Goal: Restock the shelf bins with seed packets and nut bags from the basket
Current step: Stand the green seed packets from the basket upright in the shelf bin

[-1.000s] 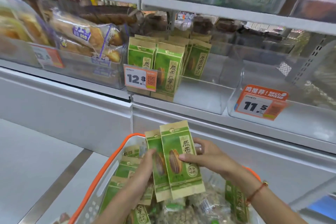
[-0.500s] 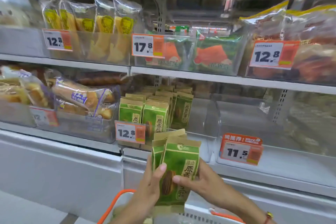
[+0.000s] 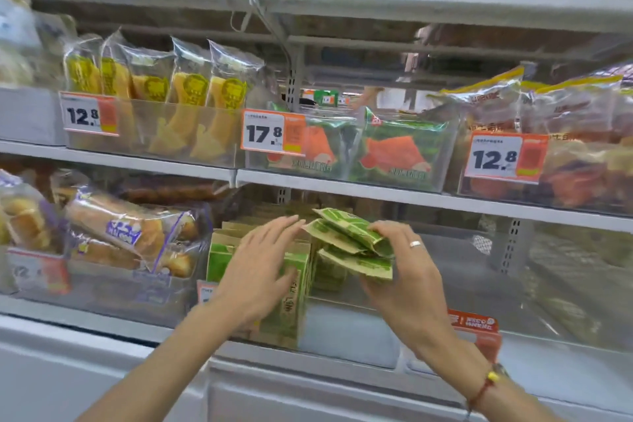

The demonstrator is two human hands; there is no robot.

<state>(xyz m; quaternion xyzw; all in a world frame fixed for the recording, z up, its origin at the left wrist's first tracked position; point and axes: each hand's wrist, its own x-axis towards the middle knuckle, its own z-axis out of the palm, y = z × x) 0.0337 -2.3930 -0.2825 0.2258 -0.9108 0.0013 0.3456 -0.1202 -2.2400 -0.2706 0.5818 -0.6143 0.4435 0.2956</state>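
Observation:
My right hand (image 3: 400, 271) grips a small stack of green seed packets (image 3: 346, 240), held flat over the clear shelf bin (image 3: 346, 329) on the lower shelf. Several more green seed packets (image 3: 291, 288) stand upright in the left part of that bin. My left hand (image 3: 257, 271) lies open with straight fingers against the tops of the standing packets, its fingertips near the held stack. The bin's right part shows no packets. The basket is out of view.
A bin of bread rolls (image 3: 113, 236) sits left of the seed bin. A clear bin (image 3: 548, 288) with an orange tag (image 3: 476, 329) stands to the right. The shelf above (image 3: 411, 195) holds bins of packaged snacks with price tags and limits headroom.
Both hands have risen from the basket to the shelf bin. The packets went from upright in both hands to flat in my right hand alone. My left hand moved onto the standing packets.

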